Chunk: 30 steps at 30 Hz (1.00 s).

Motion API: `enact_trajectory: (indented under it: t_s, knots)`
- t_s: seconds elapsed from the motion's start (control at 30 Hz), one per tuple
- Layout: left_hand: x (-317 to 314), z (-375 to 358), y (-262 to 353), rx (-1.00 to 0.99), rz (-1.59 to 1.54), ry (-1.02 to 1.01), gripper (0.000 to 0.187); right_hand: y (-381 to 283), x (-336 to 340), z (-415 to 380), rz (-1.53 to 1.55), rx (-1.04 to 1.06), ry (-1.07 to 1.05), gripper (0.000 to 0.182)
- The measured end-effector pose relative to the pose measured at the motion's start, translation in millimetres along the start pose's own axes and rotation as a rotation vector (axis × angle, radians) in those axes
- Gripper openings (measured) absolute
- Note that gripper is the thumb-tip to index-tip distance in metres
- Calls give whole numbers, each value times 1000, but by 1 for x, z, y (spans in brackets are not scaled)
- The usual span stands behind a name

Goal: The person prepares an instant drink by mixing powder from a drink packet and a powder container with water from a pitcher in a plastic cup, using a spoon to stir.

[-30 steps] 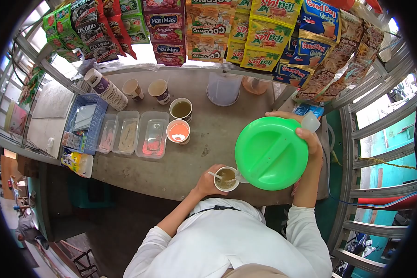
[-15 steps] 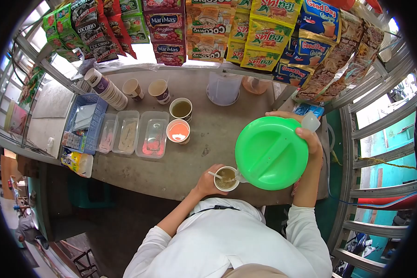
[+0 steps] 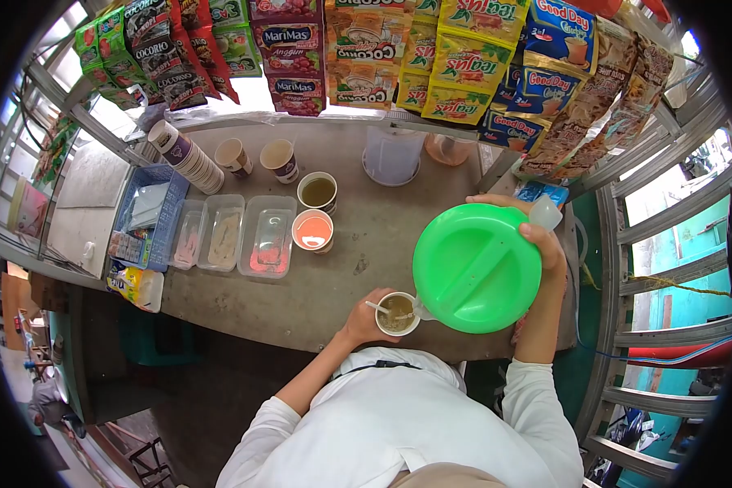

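Note:
My left hand [image 3: 365,320] is wrapped round a paper cup [image 3: 398,332] near the front edge of the table. Inside the cup is a brownish liquid with a white spoon [image 3: 376,307] leaning in it. My right hand [image 3: 546,250] grips a pitcher with a round green lid [image 3: 477,268] at its handle side, fingers partly hidden by the lid. The pitcher is tilted, its clear spout [image 3: 422,309] over the cup's right rim, and liquid runs from it into the cup.
A cup of orange drink [image 3: 312,231] and a cup of dark liquid [image 3: 317,191] stand left of centre. Beyond are plastic tubs [image 3: 267,236], a cup stack [image 3: 185,156], a blue basket [image 3: 151,218] and a clear container [image 3: 393,154]. Drink sachets [image 3: 476,61] hang overhead.
Both hands, the pitcher and the cup stay in nearly the same place. The liquid in the cup looks slightly higher.

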<state>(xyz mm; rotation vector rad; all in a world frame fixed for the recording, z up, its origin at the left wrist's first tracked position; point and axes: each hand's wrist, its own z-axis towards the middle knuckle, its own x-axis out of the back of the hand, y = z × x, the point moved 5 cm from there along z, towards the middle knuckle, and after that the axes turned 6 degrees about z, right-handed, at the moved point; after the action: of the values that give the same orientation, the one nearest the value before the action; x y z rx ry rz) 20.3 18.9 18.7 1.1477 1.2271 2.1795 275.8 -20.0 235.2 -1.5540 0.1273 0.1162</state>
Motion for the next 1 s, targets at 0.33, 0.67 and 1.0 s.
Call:
enact_trajectory:
  t_s: [0.33,0.67,1.0]
  knots:
    - [-2,0,-4,54,-31,2,82,5,7,0,20,11,11,75]
    - [0,2,-1,21,1,20,83,-10,0,-9,93,-22,189,76]
    - [-2,0,-5,24,-11,25,82,-5,14,-11,105,56,135,80]
